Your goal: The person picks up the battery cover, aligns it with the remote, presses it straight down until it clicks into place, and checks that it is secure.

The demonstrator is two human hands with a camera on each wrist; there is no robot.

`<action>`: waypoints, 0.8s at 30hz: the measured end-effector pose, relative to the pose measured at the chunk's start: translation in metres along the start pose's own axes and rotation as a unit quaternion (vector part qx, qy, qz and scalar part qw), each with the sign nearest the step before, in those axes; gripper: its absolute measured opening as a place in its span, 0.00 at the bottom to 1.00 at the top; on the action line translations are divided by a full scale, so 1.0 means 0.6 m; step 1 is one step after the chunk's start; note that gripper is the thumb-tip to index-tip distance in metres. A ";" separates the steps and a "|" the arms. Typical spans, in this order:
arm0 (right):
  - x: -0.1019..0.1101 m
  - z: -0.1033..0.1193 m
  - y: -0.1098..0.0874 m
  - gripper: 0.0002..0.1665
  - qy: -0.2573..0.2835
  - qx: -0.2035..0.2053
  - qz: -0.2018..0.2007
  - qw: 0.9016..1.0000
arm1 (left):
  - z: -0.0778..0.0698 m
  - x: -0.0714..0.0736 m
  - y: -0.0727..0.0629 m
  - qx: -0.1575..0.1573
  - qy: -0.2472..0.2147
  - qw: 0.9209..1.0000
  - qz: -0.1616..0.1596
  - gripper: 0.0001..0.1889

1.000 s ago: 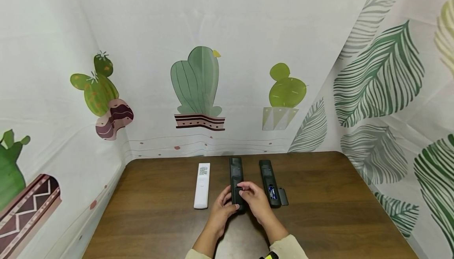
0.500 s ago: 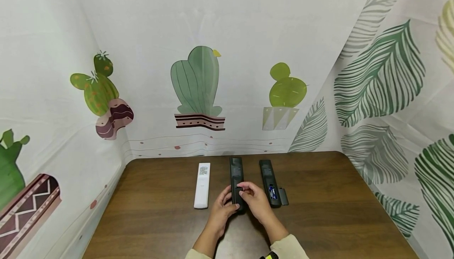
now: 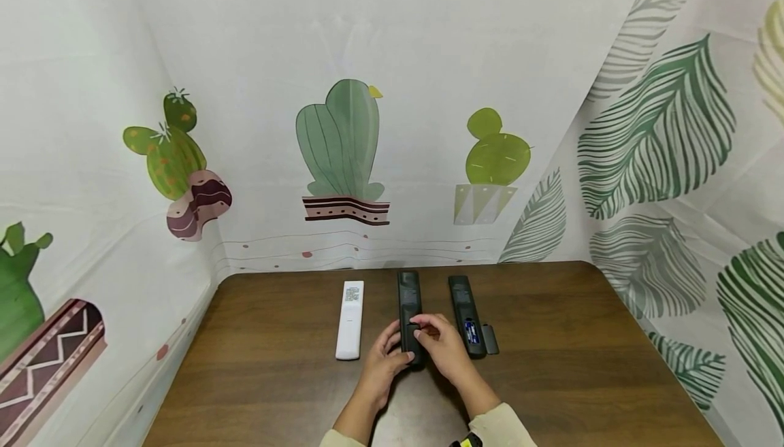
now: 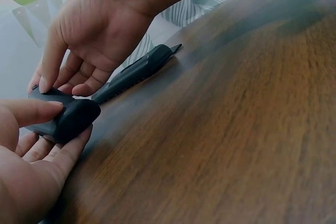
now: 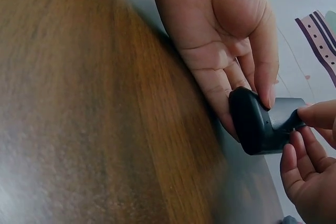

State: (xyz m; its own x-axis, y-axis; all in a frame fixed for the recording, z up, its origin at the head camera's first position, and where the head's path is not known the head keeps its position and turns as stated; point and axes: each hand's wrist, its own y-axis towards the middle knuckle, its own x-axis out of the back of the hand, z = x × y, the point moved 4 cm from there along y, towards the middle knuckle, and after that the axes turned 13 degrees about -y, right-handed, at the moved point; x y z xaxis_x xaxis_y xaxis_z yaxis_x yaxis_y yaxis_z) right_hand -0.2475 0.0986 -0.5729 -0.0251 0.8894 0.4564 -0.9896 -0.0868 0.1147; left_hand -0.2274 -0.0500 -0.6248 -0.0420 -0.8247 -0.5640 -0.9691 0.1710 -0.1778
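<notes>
A black remote control (image 3: 408,290) lies back side up in the middle of the table, pointing away from me. My left hand (image 3: 381,365) grips its near end from the left, thumb on top and fingers underneath, as the left wrist view shows. From the right, my right hand (image 3: 446,348) pinches at the remote's battery cover (image 5: 283,109) between thumb and index finger. The fingers partly hide the cover, and whether it sits flush cannot be told. In the left wrist view the remote's rounded near end (image 4: 79,116) is slightly raised off the table.
Right of the hands lies a second black remote (image 3: 461,294), its compartment uncovered with blue batteries (image 3: 471,331) inside. Its loose cover (image 3: 490,339) rests against its right side. A white remote (image 3: 350,321) lies to the left. Printed cloth (image 3: 422,161) stands behind the wooden table (image 3: 263,345).
</notes>
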 end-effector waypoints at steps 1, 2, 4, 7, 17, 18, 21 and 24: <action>0.000 0.000 0.000 0.13 -0.001 0.000 0.000 1.000 | 0.000 0.000 0.000 0.000 0.001 1.000 0.000 0.42; 0.000 0.000 0.000 0.13 -0.003 -0.001 0.000 1.000 | 0.000 0.000 0.000 0.000 0.002 1.000 0.000 0.42; 0.000 0.000 0.001 0.13 -0.007 -0.003 0.001 1.000 | 0.001 0.000 0.000 -0.001 0.003 1.000 0.000 0.42; 0.000 0.000 0.001 0.13 -0.011 -0.004 0.003 1.000 | 0.001 0.000 0.000 -0.002 0.004 1.000 -0.001 0.42; -0.002 -0.005 0.003 0.13 -0.015 0.002 0.002 1.000 | 0.000 -0.001 0.000 -0.002 0.007 1.000 -0.001 0.41; -0.002 -0.005 0.003 0.13 -0.016 0.000 0.003 1.000 | -0.001 -0.001 -0.001 -0.002 0.007 1.000 -0.001 0.41; -0.003 -0.008 0.005 0.13 -0.015 -0.006 0.005 1.000 | -0.001 0.000 -0.001 -0.001 0.007 1.000 -0.001 0.41; -0.004 -0.010 0.007 0.13 -0.013 -0.013 0.006 1.000 | 0.000 0.001 -0.001 -0.001 0.006 1.000 0.002 0.41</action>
State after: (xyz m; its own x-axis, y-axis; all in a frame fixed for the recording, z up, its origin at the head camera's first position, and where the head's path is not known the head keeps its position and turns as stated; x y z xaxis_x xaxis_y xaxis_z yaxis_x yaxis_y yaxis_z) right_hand -0.2522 0.0986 -0.5788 -0.0328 0.8760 0.4812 -0.9925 -0.0852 0.0874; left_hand -0.2267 -0.0505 -0.6249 -0.0483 -0.8308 -0.5545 -0.9692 0.1733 -0.1751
